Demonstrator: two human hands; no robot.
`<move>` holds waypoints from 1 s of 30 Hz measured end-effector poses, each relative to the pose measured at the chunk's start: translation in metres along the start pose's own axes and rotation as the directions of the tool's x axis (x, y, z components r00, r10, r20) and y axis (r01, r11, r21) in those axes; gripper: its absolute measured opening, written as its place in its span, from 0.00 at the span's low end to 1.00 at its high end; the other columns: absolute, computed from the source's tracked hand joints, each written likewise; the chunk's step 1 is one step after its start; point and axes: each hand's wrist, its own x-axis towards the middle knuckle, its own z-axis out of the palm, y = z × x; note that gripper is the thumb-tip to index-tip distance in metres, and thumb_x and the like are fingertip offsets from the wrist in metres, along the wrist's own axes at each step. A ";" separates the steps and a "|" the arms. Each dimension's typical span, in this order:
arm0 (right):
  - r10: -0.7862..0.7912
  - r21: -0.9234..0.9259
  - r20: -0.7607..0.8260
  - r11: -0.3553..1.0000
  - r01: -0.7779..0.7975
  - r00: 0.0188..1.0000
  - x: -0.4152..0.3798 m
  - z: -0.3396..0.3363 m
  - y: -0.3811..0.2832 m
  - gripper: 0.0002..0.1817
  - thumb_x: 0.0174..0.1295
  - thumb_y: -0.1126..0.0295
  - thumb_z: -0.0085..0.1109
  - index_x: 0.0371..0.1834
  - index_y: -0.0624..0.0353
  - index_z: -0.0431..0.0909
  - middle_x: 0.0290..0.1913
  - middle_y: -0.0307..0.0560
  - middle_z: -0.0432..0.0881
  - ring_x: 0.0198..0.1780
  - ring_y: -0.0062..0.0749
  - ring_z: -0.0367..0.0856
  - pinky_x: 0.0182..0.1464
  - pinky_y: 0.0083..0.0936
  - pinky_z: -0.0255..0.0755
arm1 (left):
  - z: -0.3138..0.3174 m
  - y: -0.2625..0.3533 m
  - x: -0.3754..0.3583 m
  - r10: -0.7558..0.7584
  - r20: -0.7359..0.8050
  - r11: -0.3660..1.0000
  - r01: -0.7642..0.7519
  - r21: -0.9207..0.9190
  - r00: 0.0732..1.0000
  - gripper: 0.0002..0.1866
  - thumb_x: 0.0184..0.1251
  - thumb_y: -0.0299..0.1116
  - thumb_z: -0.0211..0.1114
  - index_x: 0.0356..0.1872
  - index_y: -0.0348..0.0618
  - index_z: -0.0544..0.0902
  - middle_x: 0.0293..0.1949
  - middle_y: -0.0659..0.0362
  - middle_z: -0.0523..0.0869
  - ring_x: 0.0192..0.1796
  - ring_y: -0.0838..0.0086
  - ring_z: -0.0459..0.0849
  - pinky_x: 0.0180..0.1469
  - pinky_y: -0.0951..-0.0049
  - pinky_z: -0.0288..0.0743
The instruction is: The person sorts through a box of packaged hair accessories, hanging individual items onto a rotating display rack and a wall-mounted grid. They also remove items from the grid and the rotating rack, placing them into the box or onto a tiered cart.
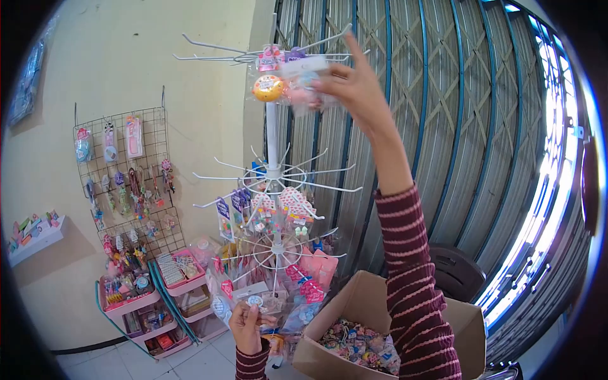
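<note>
A white display rack (pixel 273 136) with tiers of long wire hooks stands before me. High up, my right hand (pixel 356 85) pinches a small clear packet (pixel 305 88) with a white header card, blurred by motion. Its index finger points up to the tip of a top-tier hook. Beside that packet hangs one with a yellow round item (pixel 268 88) and a pink card. Low at the bottom tier, my left hand (pixel 248 328) is closed with thumb and finger on a small clear packet (pixel 271 303); its contents are too small to name.
An open cardboard box (pixel 354 304) of small packaged trinkets stands at the lower right. Pink trolleys (pixel 130 297) and a wire grid (pixel 126 171) with hanging accessories are at the left. Behind the rack is a folding metal shutter (pixel 424 126); a dark chair (pixel 453 272) stands near it.
</note>
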 end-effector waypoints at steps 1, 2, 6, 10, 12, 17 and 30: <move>0.000 0.004 -0.007 1.000 0.000 1.000 0.004 0.007 0.002 0.48 0.40 0.82 0.57 0.62 0.60 0.34 0.36 0.52 0.74 0.38 0.30 0.75 0.39 0.21 0.68 | 0.001 0.000 -0.001 0.020 -0.005 1.000 -0.020 -0.023 1.000 0.07 0.58 0.28 0.51 0.24 0.38 0.64 0.18 0.59 0.73 0.20 0.68 0.79 0.19 0.77 0.74; -0.007 0.012 0.027 1.000 0.007 1.000 0.008 0.016 0.004 0.49 0.40 0.81 0.58 0.62 0.60 0.33 0.35 0.52 0.75 0.36 0.31 0.75 0.38 0.22 0.69 | 0.002 0.000 -0.001 0.023 -0.005 1.000 -0.023 -0.014 1.000 0.07 0.58 0.28 0.51 0.24 0.38 0.64 0.18 0.59 0.73 0.20 0.68 0.79 0.19 0.77 0.74; -0.044 0.042 0.165 0.998 0.038 0.985 0.009 0.049 0.000 0.49 0.37 0.79 0.59 0.62 0.60 0.36 0.33 0.54 0.76 0.33 0.30 0.76 0.36 0.22 0.70 | 0.002 0.013 0.009 0.122 -0.055 0.979 -0.112 0.169 0.991 0.06 0.60 0.31 0.51 0.28 0.39 0.69 0.20 0.61 0.74 0.18 0.76 0.76 0.18 0.82 0.68; -0.118 -0.232 0.316 0.952 0.197 0.941 -0.001 0.075 0.015 0.38 0.39 0.80 0.59 0.58 0.54 0.56 0.34 0.48 0.74 0.33 0.27 0.75 0.38 0.20 0.69 | 0.025 0.071 0.039 0.422 -0.045 0.849 -0.377 0.369 0.906 0.10 0.59 0.35 0.52 0.33 0.38 0.71 0.22 0.62 0.74 0.19 0.80 0.72 0.19 0.83 0.66; -0.044 -0.243 0.389 0.959 0.149 0.920 -0.014 0.081 0.015 0.36 0.39 0.80 0.59 0.57 0.54 0.58 0.33 0.47 0.74 0.34 0.26 0.75 0.38 0.19 0.69 | 0.044 0.110 0.054 0.565 -0.028 0.769 -0.514 0.379 0.824 0.09 0.57 0.34 0.53 0.32 0.37 0.72 0.24 0.61 0.75 0.21 0.81 0.72 0.21 0.82 0.65; -0.021 -0.290 0.335 0.949 0.124 0.942 -0.025 0.066 0.023 0.33 0.38 0.80 0.58 0.54 0.53 0.63 0.31 0.45 0.75 0.34 0.24 0.75 0.38 0.19 0.69 | 0.090 0.191 0.105 0.665 0.197 0.639 -0.685 0.349 0.721 0.12 0.56 0.36 0.54 0.32 0.37 0.75 0.26 0.63 0.76 0.26 0.84 0.70 0.28 0.85 0.61; 0.020 -0.469 0.154 0.881 0.056 0.988 0.041 0.017 0.012 0.47 0.35 0.83 0.54 0.62 0.42 0.47 0.33 0.50 0.75 0.32 0.24 0.74 0.38 0.20 0.68 | 0.139 0.260 0.235 0.725 0.198 0.609 -0.749 0.261 0.659 0.14 0.52 0.41 0.57 0.34 0.40 0.77 0.32 0.65 0.77 0.39 0.81 0.70 0.41 0.77 0.60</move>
